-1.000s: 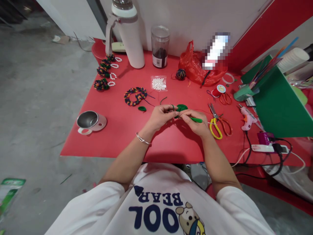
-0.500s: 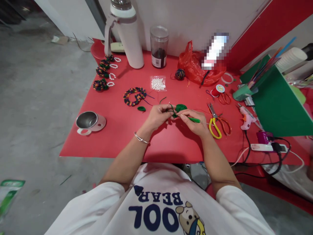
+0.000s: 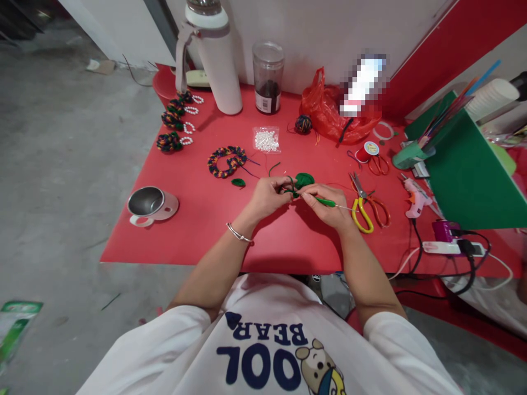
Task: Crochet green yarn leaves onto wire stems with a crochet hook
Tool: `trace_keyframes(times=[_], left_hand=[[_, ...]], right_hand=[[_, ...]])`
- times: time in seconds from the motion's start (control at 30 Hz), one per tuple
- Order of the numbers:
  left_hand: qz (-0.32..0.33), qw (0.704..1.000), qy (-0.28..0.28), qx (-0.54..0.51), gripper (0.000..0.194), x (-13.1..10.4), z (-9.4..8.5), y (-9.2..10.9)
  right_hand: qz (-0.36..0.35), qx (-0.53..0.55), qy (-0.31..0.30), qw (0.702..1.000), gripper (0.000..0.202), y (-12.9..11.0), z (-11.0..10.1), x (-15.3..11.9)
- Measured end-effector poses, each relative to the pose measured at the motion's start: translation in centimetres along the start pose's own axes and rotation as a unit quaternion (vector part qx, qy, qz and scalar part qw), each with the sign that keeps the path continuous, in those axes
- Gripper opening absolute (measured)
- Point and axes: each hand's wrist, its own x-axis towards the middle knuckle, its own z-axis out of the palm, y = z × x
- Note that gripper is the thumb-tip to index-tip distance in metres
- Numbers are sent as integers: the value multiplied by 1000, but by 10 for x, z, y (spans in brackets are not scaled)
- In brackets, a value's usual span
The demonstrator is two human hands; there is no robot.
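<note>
My left hand (image 3: 272,193) pinches a small piece of green crochet work (image 3: 293,193), with a strand of green yarn running over its fingers. Gripped in my right hand (image 3: 328,201) is a crochet hook (image 3: 326,202) with a green handle; its tip meets the green piece between both hands. Just beyond my fingertips lies a ball of green yarn (image 3: 304,180). A small green crocheted leaf (image 3: 238,182) rests left of my left hand. Farther left is a multicoloured crocheted strip (image 3: 222,163), curled into a loop. My fingers hide much of the green piece.
Yellow-handled scissors (image 3: 362,211) and orange-handled pliers (image 3: 377,211) lie right of my right hand, near a pink glue gun (image 3: 415,197). A metal mug (image 3: 154,206) stands left. Behind are a bead packet (image 3: 266,140), a lidded cup (image 3: 268,77), a white thermos (image 3: 220,66) and a red bag (image 3: 323,109).
Both hands stay in nearly the same place, with small finger shifts. The hook and the green piece have moved slightly, and the yarn over my left fingers sits a little lower.
</note>
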Motion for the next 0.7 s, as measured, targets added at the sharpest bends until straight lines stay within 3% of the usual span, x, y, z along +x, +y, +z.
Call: trace_keyframes(times=[0.2,0.33,0.47,0.57,0.7], left_hand=[[-5,999,-2,-46,25,-1,-1,1],[6,998,-7,-66,34,-1,-2,1],[34,994,-21,-105,41,-3,-1,2],[37,990,-21,-135,44,-3,2,1],[31,986,8,-163,47,-2,8,-3]], right_hand=[[44,31,6,999,22,-4,-5,0],[100,160,44,981,21,1,-4,-1],[96,284,75,951,21,12,4,0],[47,260,79,961,16,13,9,1],[-41,114,110,986,16,5,11,1]])
